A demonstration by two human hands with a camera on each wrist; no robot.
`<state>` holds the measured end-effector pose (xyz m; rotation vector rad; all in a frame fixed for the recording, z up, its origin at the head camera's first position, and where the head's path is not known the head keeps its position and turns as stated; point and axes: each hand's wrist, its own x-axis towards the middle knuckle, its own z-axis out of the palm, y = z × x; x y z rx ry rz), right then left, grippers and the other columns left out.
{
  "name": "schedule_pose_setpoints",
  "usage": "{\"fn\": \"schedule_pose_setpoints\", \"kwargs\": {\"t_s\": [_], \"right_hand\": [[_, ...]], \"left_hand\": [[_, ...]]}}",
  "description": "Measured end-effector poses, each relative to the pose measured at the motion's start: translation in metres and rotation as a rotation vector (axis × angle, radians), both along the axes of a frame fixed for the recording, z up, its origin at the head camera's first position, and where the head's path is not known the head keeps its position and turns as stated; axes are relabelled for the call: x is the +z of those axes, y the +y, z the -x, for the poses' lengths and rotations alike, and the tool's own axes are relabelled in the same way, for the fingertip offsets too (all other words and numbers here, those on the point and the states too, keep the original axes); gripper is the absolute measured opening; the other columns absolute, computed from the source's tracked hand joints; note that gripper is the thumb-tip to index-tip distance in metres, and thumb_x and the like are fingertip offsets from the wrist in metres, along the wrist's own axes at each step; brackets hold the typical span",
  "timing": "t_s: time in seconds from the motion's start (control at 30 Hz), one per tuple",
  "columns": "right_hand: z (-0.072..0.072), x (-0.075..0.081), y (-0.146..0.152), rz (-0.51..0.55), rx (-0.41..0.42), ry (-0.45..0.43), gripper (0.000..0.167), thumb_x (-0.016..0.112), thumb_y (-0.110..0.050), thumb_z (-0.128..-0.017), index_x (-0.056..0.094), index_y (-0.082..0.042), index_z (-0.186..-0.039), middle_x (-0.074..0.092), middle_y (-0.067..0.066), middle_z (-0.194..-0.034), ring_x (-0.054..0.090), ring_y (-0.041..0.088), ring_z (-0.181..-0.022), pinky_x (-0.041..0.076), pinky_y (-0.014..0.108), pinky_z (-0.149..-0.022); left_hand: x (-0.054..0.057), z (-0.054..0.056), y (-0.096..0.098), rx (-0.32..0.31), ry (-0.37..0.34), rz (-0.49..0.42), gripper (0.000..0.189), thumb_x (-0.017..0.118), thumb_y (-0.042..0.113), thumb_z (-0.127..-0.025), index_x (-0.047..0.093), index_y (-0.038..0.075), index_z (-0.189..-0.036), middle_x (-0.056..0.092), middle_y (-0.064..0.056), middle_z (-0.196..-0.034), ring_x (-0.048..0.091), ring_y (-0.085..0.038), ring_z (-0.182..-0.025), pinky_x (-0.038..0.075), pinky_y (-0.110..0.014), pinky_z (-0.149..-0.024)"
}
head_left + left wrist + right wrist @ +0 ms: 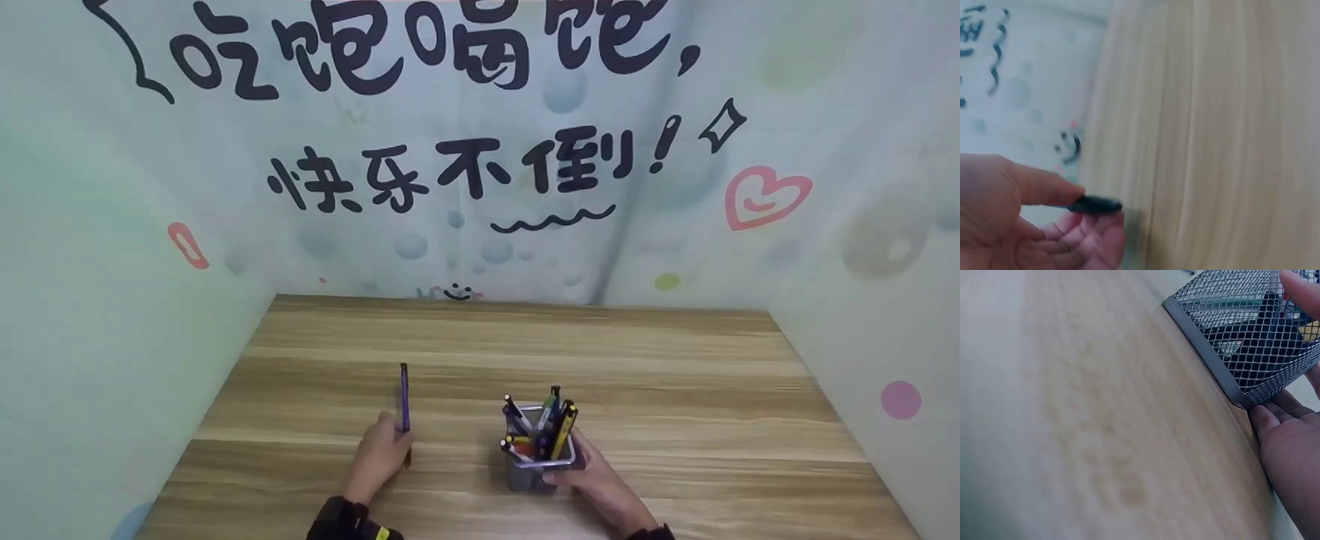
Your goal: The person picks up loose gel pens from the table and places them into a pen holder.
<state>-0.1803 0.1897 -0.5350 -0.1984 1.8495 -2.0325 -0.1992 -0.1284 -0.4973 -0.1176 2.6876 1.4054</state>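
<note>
A slim purple pen (405, 397) with dark ends stands out from my left hand (380, 454). The left wrist view shows the pen's dark end (1095, 205) pinched between thumb and fingers. To the right, my right hand (606, 484) grips a square mesh pen holder (527, 478) from its right side. Several pens and markers (564, 431) fill the holder, some yellow, white or green at the top. In the right wrist view the thumb lies along the mesh (1230, 343) and other fingers sit by its bottom corner. Whether the holder touches the table, I cannot tell.
A wood-grain table (645, 360) spreads under both hands. Behind it hangs a pale printed cloth (450, 247) with large dark lettering, and similar cloth walls (855, 300) close in the left and right sides.
</note>
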Motion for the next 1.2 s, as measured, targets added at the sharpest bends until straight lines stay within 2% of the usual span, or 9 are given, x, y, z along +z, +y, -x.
{"fn": "schedule_pose_setpoints", "kwargs": {"t_s": [0.03, 0.1, 0.27, 0.4, 0.5, 0.63, 0.9, 1.03, 1.2], "right_hand": [[0.0, 0.0, 0.0, 0.002, -0.001, 0.007, 0.093, 0.069, -0.004, -0.075, 0.013, -0.01, -0.149, 0.017, 0.02, -0.153, 0.019, 0.033, -0.139, 0.01, 0.053, -0.113], [0.0, 0.0, 0.0, 0.002, -0.007, 0.002, 0.093, 0.07, -0.004, -0.074, 0.014, -0.01, -0.149, 0.017, 0.02, -0.153, 0.02, 0.033, -0.139, 0.011, 0.052, -0.114], [-0.001, 0.002, 0.002, -0.019, -0.018, -0.034, 0.096, 0.071, -0.007, -0.074, 0.011, -0.01, -0.149, 0.019, 0.022, -0.152, 0.033, 0.029, -0.133, 0.036, 0.037, -0.106], [0.0, 0.002, 0.002, -0.018, -0.021, -0.034, 0.096, 0.071, -0.006, -0.074, 0.012, -0.011, -0.149, 0.02, 0.023, -0.151, 0.037, 0.028, -0.129, 0.04, 0.033, -0.1], [0.001, 0.001, 0.001, -0.018, -0.022, -0.01, 0.095, 0.07, -0.005, -0.074, 0.014, -0.01, -0.149, 0.02, 0.022, -0.151, 0.029, 0.033, -0.134, 0.028, 0.044, -0.109], [0.002, -0.001, -0.001, -0.01, -0.023, 0.013, 0.093, 0.07, -0.004, -0.073, 0.015, -0.009, -0.149, 0.019, 0.02, -0.152, 0.014, 0.034, -0.14, 0.005, 0.053, -0.114], [0.002, -0.002, -0.002, -0.016, -0.037, 0.022, 0.091, 0.07, -0.003, -0.073, 0.019, -0.009, -0.148, 0.02, 0.02, -0.152, 0.013, 0.034, -0.141, 0.001, 0.054, -0.113], [0.001, -0.002, -0.001, -0.028, -0.045, 0.022, 0.089, 0.07, -0.003, -0.072, 0.022, -0.009, -0.147, 0.023, 0.02, -0.151, 0.016, 0.034, -0.14, 0.0, 0.056, -0.113], [0.001, -0.001, -0.002, -0.034, -0.047, 0.02, 0.09, 0.07, -0.003, -0.072, 0.021, -0.01, -0.147, 0.023, 0.019, -0.152, 0.016, 0.032, -0.14, 0.001, 0.055, -0.113]], "left_hand": [[0.002, -0.004, 0.005, -0.018, 0.033, -0.04, 0.016, 0.052, 0.004, -0.088, 0.047, -0.007, -0.098, 0.058, -0.008, -0.071, 0.051, -0.013, -0.056, 0.04, -0.022, -0.048], [0.009, -0.011, 0.014, -0.062, 0.099, -0.114, 0.019, 0.056, 0.004, -0.086, 0.048, -0.007, -0.099, 0.062, -0.01, -0.079, 0.058, -0.015, -0.064, 0.044, -0.022, -0.053], [0.032, -0.029, 0.041, -0.139, 0.233, -0.327, 0.029, 0.064, 0.009, -0.083, 0.049, -0.006, -0.102, 0.065, -0.017, -0.09, 0.064, -0.019, -0.079, 0.052, -0.022, -0.064], [0.048, -0.044, 0.065, -0.206, 0.327, -0.43, 0.028, 0.069, 0.013, -0.081, 0.053, -0.002, -0.098, 0.068, -0.015, -0.088, 0.064, -0.013, -0.078, 0.054, -0.024, -0.07], [0.055, -0.051, 0.079, -0.247, 0.37, -0.379, 0.024, 0.069, 0.02, -0.081, 0.057, 0.005, -0.096, 0.068, -0.007, -0.087, 0.062, -0.009, -0.078, 0.054, -0.025, -0.072], [0.058, -0.054, 0.089, -0.247, 0.406, -0.238, 0.021, 0.069, 0.025, -0.081, 0.059, 0.012, -0.094, 0.067, 0.001, -0.084, 0.059, -0.007, -0.077, 0.052, -0.025, -0.071], [0.055, -0.051, 0.096, -0.232, 0.486, -0.158, 0.018, 0.07, 0.012, -0.079, 0.06, 0.01, -0.094, 0.065, -0.001, -0.093, 0.061, -0.012, -0.084, 0.052, -0.026, -0.076], [0.057, -0.05, 0.098, -0.225, 0.51, -0.083, 0.017, 0.07, 0.012, -0.079, 0.06, 0.013, -0.093, 0.063, 0.001, -0.092, 0.058, -0.011, -0.082, 0.05, -0.024, -0.071], [0.056, -0.046, 0.101, -0.205, 0.549, -0.025, 0.019, 0.072, 0.013, -0.077, 0.062, 0.013, -0.093, 0.064, 0.004, -0.092, 0.057, -0.012, -0.085, 0.048, -0.028, -0.076]]}}
